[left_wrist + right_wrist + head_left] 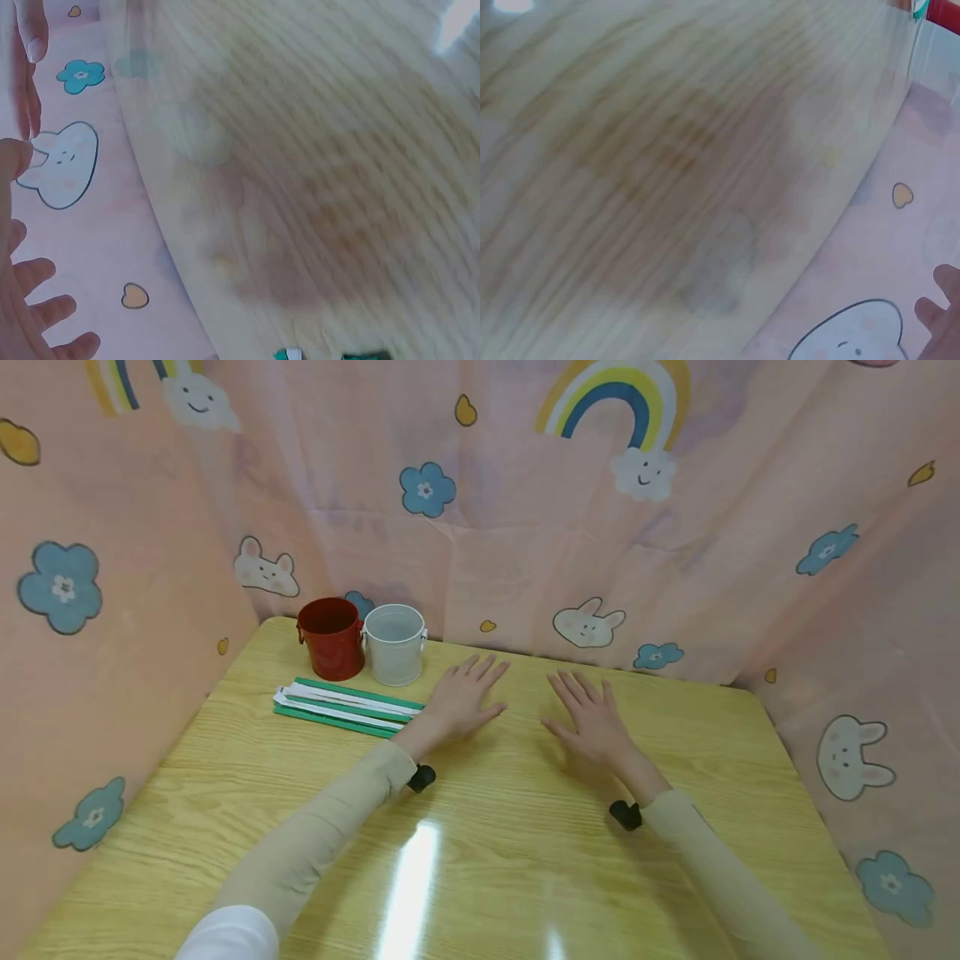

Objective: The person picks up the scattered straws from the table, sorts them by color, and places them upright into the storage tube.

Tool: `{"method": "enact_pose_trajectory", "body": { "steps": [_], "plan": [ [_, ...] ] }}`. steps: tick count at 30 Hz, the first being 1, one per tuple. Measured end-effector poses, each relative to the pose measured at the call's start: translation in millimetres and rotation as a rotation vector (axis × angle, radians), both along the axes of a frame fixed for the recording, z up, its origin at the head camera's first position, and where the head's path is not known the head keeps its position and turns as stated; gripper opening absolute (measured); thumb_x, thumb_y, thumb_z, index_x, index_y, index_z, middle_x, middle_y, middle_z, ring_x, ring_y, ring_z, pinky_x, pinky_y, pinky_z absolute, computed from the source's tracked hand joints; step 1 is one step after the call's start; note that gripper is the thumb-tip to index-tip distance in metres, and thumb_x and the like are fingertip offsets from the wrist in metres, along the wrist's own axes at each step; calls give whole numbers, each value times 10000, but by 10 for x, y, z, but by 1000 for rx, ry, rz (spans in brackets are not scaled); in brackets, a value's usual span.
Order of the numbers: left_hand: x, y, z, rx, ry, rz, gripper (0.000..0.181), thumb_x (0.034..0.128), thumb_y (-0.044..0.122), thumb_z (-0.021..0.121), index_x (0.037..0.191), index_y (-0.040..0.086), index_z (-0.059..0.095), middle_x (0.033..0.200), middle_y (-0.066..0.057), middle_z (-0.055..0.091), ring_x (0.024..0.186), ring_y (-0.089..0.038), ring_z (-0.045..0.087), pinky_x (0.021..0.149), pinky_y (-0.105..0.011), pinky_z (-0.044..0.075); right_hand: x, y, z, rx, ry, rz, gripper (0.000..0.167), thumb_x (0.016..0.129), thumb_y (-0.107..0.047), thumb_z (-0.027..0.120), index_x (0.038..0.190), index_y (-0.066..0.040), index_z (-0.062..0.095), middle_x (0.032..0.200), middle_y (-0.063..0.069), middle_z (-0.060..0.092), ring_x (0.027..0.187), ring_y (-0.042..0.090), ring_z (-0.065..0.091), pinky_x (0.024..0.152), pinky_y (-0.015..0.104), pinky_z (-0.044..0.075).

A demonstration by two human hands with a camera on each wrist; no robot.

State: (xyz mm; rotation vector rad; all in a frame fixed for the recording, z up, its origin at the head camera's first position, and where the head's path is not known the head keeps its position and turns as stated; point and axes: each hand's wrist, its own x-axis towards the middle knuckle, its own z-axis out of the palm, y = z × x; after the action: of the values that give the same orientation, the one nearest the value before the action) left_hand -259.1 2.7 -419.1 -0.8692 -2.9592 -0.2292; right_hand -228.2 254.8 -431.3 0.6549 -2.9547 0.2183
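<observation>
Fingers spread, my left hand (456, 700) is over the table just right of a bundle of flat green and white strips (345, 706), whose right ends its wrist hides. My right hand (592, 718) is also spread, to the right of the left one, and holds nothing. Behind the strips stand a red bucket (332, 643) and a white bucket (395, 647) side by side. The left wrist view catches the fingers of the left hand (22, 300) at its left edge. In the right wrist view only a few fingertips (949, 285) of the right hand show.
A wooden table (525, 860) with a glossy top lies under both hands. Along its back and sides hangs a pink curtain (510, 568) printed with rabbits, flowers and rainbows. Each wrist has a small black device, such as the one (626, 815) on the right.
</observation>
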Motion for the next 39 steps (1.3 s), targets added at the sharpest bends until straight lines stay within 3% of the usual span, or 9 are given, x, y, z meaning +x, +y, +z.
{"method": "enact_pose_trajectory", "body": {
  "steps": [7, 13, 20, 29, 33, 39],
  "plan": [
    [-4, -136, 55, 113, -4, 23, 646, 970, 490, 476, 1524, 223, 277, 1540, -48, 366, 1391, -275, 367, 1081, -485, 395, -58, -174, 42, -61, 82, 22, 653, 954, -413, 537, 1506, -142, 316, 1526, 127, 369, 1402, 343, 314, 1120, 636, 183],
    [23, -284, 101, 247, -5, 35, 572, 959, 387, 546, 1471, 182, 393, 1444, -45, 498, 1317, -253, 457, 1038, -426, 451, -116, -374, 91, -127, 143, 22, 551, 964, -373, 547, 1446, -140, 415, 1421, 109, 500, 1283, 329, 443, 1006, 563, 340],
    [28, -452, 127, 390, -23, 80, 517, 941, 325, 597, 1414, 157, 475, 1385, -82, 548, 1283, -289, 493, 962, -453, 498, -205, -600, 138, -206, 199, 65, 499, 933, -322, 613, 1380, -133, 495, 1291, 114, 591, 1174, 319, 505, 957, 552, 413],
    [-19, -662, 168, 555, -4, 95, 489, 918, 233, 641, 1369, 97, 511, 1258, -125, 613, 1092, -288, 599, 908, -406, 523, -317, -866, 189, -318, 318, 160, 453, 885, -254, 681, 1281, -61, 574, 1180, 134, 639, 1123, 332, 550, 939, 492, 443],
    [-26, -762, 171, 616, 1, 118, 490, 902, 201, 658, 1359, 90, 520, 1238, -126, 618, 1032, -286, 619, 874, -403, 536, -342, -997, 205, -358, 317, 159, 445, 872, -241, 694, 1264, -62, 584, 1134, 125, 659, 1109, 321, 552, 933, 489, 445],
    [-14, -914, 209, 719, -50, 189, 477, 906, 214, 652, 1348, 80, 528, 1201, -164, 626, 1029, -318, 613, 887, -443, 529, -384, -1203, 213, -433, 260, 142, 452, 870, -241, 695, 1274, -75, 580, 1126, 101, 661, 1066, 286, 568, 905, 442, 470]
  ]
}}
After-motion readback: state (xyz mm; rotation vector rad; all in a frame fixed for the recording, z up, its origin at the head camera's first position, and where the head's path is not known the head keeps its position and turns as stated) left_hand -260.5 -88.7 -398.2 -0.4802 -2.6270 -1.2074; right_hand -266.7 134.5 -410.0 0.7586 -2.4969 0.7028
